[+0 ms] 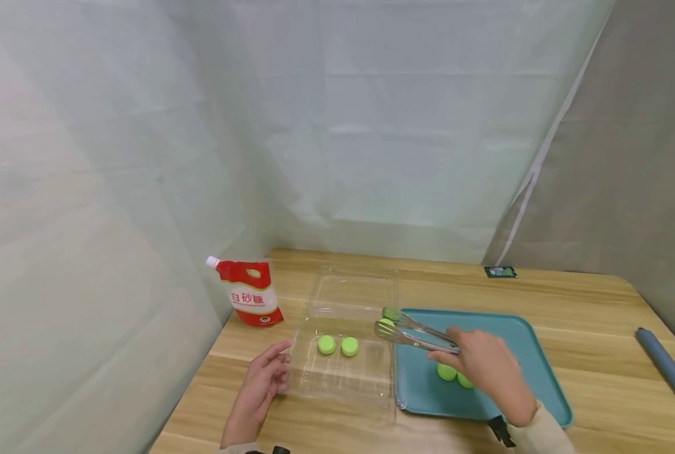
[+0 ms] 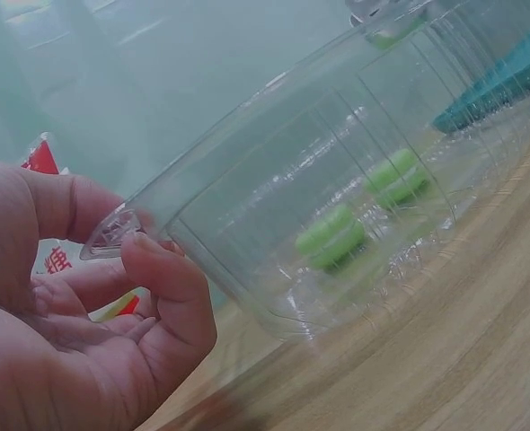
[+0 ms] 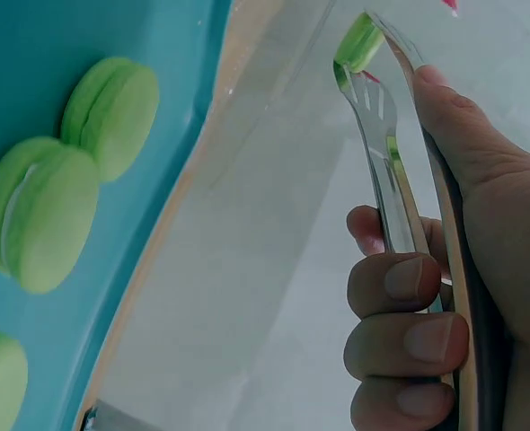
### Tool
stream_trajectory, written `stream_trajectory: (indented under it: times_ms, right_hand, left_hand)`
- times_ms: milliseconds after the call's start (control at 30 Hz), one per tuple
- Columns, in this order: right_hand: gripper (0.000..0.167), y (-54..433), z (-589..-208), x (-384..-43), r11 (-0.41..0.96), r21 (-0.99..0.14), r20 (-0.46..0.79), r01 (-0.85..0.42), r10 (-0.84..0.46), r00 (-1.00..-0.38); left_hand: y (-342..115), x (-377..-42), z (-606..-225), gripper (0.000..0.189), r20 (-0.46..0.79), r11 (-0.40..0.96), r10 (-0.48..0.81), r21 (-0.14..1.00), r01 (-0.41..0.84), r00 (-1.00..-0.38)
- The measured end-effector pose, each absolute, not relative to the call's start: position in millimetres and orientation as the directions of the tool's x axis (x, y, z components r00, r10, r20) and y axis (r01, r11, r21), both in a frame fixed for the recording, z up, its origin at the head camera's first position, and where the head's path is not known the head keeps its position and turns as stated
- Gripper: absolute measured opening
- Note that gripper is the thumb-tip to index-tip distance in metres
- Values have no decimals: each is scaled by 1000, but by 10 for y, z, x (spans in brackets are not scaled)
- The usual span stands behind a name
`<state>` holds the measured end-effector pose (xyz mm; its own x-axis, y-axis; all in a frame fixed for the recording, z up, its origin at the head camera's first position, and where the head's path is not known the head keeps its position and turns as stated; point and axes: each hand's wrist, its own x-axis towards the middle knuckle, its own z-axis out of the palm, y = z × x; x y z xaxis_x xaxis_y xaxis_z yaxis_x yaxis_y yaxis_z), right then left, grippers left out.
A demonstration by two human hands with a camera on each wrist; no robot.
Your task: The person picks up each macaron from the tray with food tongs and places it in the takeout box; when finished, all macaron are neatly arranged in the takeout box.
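My left hand [image 1: 260, 386] pinches the left rim of a clear plastic clamshell box [image 1: 337, 383] between thumb and fingers, plainest in the left wrist view. The box lies with its lid [image 1: 354, 290] laid back, and two green macarons [image 2: 331, 237] sit inside. My right hand [image 1: 487, 369] grips metal tongs [image 3: 400, 193], fingers curled round both arms. A green macaron [image 3: 361, 42] is held between the tong tips, over the box's right side near the tray. Beneath the right hand, more green macarons [image 3: 54, 215] lie on a blue tray [image 1: 487, 320].
A red and white spouted pouch [image 1: 252, 293] stands behind my left hand. At the table's back lies a small dark packet [image 1: 500, 272]. A grey-blue roll [image 1: 669, 372] rests along the right edge. Pale sheeting [image 1: 371, 126] hangs behind the wooden table [image 1: 616, 334].
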<state>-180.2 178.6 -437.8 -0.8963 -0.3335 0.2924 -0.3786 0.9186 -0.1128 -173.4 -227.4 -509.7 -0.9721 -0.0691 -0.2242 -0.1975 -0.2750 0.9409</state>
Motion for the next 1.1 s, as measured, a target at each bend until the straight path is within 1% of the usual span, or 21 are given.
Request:
stream_trajectory:
  times_ms: [133, 400, 633, 833, 1100]
  right_hand:
    - [48, 1734, -4395, -1818, 912, -89, 289, -401, -362, -886]
    - [42, 1652, -4378, -1856, 888, -43, 304, -459, -426, -852]
    - [45, 1562, -4340, -1906, 878, -21, 277, -478, -455, -846]
    - [45, 1491, -4329, -1926, 871, 49, 308, -489, -479, -822]
    - [44, 1397, -4315, -1930, 872, 51, 264, -486, -481, -836]
  left_hand:
    - [-2268, -1738, -5104, 52, -225, -263, -71, 944, -200, -972]
    - [-2263, -1744, -5088, 52, -229, -257, -69, 945, -204, -971]
    - [-2263, -1733, -5086, 50, -220, -264, -79, 945, -193, -972]
    - [-2265, -1733, -5075, 49, -221, -268, -76, 944, -194, -972]
    - [-2269, -1726, -5080, 49, -222, -269, -81, 943, -193, -972]
